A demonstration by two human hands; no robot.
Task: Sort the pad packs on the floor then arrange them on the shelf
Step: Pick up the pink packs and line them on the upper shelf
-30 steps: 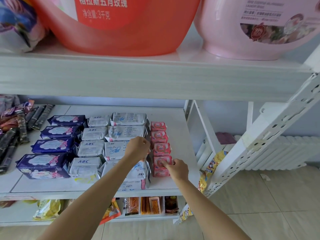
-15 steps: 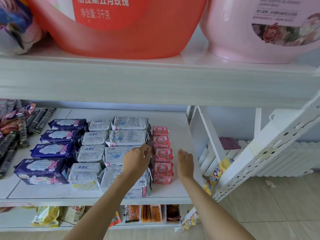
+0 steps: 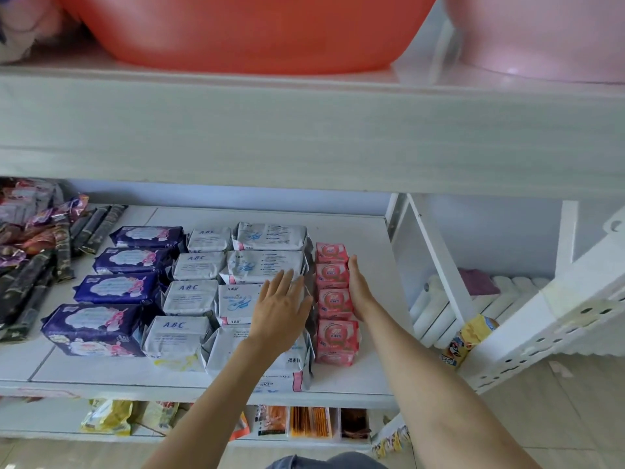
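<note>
Pad packs lie in columns on the white shelf [image 3: 367,238]: dark purple packs [image 3: 118,287] at the left, small grey ABC packs [image 3: 191,296], larger grey packs [image 3: 267,264], and a column of small pink packs [image 3: 333,301] at the right. My left hand [image 3: 282,306] lies flat with straight fingers on the larger grey packs, beside the pink column. My right hand [image 3: 360,287] stands on edge, fingers straight, pressing against the right side of the pink column. Neither hand holds a pack.
Above, a shelf board [image 3: 304,137] carries an orange tub [image 3: 250,32] and a pink tub [image 3: 541,35]. Dark snack sticks [image 3: 30,265] lie at the shelf's left. Snack packets [image 3: 304,421] fill the lower shelf. A white slotted frame [image 3: 548,316] leans at the right.
My right hand has left the front pink pack and moved to the column's right side, flat against it. My left hand has opened flat. The view has tilted down.
</note>
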